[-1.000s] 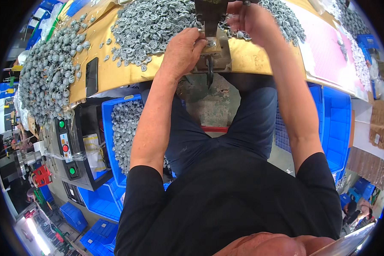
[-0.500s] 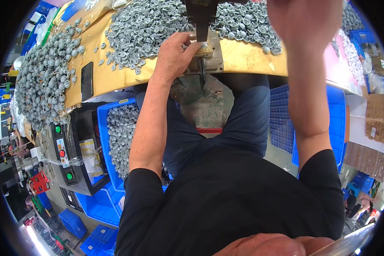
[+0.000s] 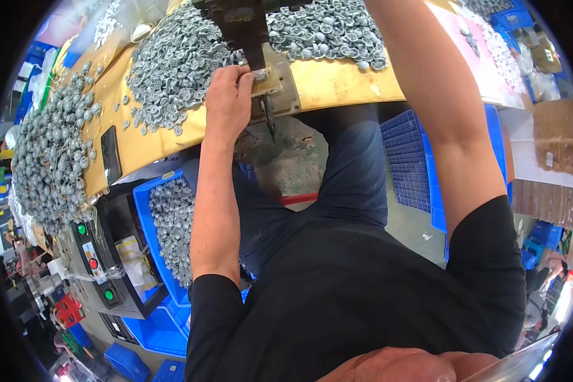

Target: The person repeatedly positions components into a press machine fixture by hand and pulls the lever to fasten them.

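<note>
My left hand [image 3: 228, 102] is at the left side of a bench press's metal base [image 3: 286, 89]. Its thumb and forefinger close together beside the block under the dark press head [image 3: 243, 28]; whatever lies between the fingertips is too small to make out. My right forearm [image 3: 436, 76] reaches up and away past the right of the press, and the hand itself is beyond the top edge. Behind the press lie heaps of small grey round cap-like parts, one on the left [image 3: 178, 63] and one on the right [image 3: 328, 32].
Grey ball-shaped parts [image 3: 51, 153] pile up at the table's left end, near a black phone [image 3: 111, 156]. Below stand a blue bin [image 3: 148, 219] of grey parts and a control box [image 3: 94, 262] with green and red buttons. Blue crates [image 3: 436, 184] stand at the right.
My right hand has gone up out of the picture, its arm stretched farther away. The whole view has shifted and tilted. My left hand stays at the press, its thumb drawn back slightly.
</note>
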{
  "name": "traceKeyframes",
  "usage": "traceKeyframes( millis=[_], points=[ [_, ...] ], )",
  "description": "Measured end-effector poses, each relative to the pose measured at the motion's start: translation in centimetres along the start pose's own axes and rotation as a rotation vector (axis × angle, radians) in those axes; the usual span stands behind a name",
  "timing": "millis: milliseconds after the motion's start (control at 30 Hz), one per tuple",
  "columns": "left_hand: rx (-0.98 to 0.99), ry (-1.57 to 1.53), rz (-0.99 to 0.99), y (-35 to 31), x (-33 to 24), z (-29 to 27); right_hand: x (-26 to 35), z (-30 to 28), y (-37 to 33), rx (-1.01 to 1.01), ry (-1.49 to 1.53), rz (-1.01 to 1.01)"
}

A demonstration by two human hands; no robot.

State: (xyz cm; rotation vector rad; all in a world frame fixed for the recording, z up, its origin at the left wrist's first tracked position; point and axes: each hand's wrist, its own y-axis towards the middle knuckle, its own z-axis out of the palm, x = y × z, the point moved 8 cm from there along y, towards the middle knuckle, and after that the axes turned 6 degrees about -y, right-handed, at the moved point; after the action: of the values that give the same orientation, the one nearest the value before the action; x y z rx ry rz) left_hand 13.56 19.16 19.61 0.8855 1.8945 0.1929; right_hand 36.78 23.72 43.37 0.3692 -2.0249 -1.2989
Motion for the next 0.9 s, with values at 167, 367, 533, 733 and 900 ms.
traceKeyframes(
  millis=[167, 367, 533, 733, 900],
  points=[
    [-0.102, 0.077, -0.068, -4.3, 1.4, -6.5, -2.6, 3.2, -13.3, 0.496, 0.231, 0.971],
    [-0.321, 0.319, -0.476, -18.1, 5.9, -19.7, -4.3, -4.4, -23.8, 0.751, -0.545, 0.691],
    [-0.407, 0.452, -0.561, -21.8, 8.3, -22.5, -5.7, -9.3, -29.8, 0.746, -0.858, 0.606],
    [-0.426, 0.429, -0.438, -14.2, 7.1, -19.8, -3.8, -5.4, -31.6, 0.678, -0.744, 0.613],
    [-0.228, 0.476, -0.389, -9.0, 8.9, -14.6, -3.4, -5.9, -31.8, 0.559, -0.637, 0.496]
  ],
)
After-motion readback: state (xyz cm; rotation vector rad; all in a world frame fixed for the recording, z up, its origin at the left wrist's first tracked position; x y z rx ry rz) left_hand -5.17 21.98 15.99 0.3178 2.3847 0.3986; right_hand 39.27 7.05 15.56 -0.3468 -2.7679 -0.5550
